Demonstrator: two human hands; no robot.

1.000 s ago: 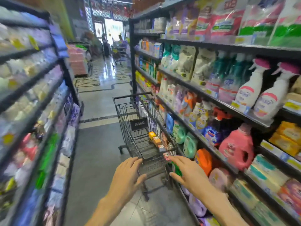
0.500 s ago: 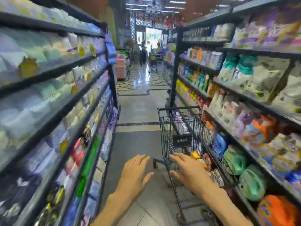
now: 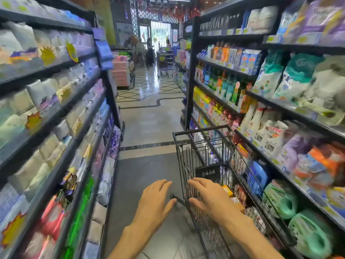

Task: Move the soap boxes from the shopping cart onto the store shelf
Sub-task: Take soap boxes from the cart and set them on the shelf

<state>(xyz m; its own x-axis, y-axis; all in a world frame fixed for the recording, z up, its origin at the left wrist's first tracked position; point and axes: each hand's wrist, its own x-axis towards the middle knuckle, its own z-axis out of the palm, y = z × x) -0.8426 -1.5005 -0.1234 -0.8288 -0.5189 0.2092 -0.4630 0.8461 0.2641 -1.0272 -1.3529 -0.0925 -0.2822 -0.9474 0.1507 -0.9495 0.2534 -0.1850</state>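
A black wire shopping cart [image 3: 200, 146] stands in the aisle, close against the right-hand store shelf [image 3: 280, 165]. Orange and yellow soap boxes [image 3: 228, 190] lie in its basket, partly hidden behind my right hand [image 3: 211, 200]. That hand hovers flat over the cart's near left rim with fingers straight, holding nothing. My left hand [image 3: 155, 200] is spread open just left of the cart, over the floor, and is empty too.
Shelving packed with goods lines both sides of a narrow aisle. The right shelves carry detergent bags, spray bottles and green jugs [image 3: 283, 202]. A pink stacked display [image 3: 121, 71] and distant people stand at the aisle's far end.
The view has swung left and up the aisle, so the cart now sits right of centre. Both hands stay open near the cart's near end; the right one has moved over the rim.
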